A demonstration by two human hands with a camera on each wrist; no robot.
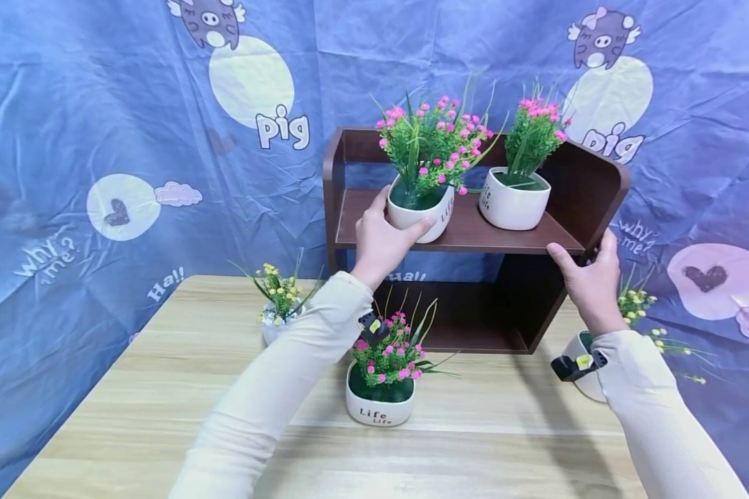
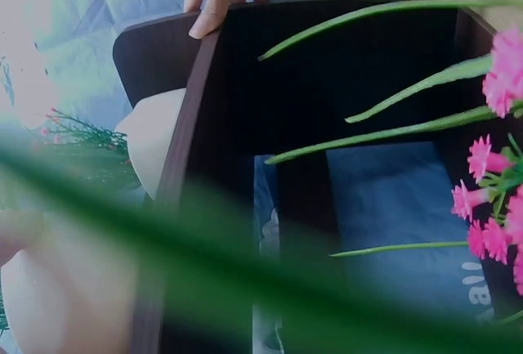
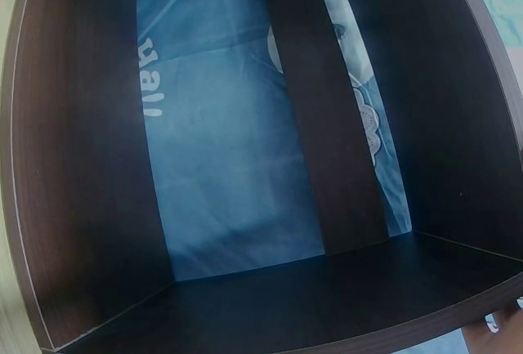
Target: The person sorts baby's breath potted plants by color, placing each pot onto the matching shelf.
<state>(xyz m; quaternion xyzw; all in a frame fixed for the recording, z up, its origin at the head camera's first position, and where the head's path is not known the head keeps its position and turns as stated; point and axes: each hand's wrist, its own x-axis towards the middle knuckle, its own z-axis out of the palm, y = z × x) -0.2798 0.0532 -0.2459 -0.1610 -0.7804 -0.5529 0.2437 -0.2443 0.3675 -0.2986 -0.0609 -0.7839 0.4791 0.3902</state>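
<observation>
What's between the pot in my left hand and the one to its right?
Head view: bare shelf board, with pink flowers from the held pot overhanging.

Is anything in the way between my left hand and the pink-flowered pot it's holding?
Nothing visible: your left hand grips the pot directly. The other pink-flowered pot stands farther right on the upper shelf, not between them.

Behind the wood-grain table hangs a blue cloth printed with 2 winged pigs and dark hearts; 2 potted plants with yellow flowers stand on the table, 1 toward its back left, 1 toward its right; near its middle, a pink-flowered plant
</observation>
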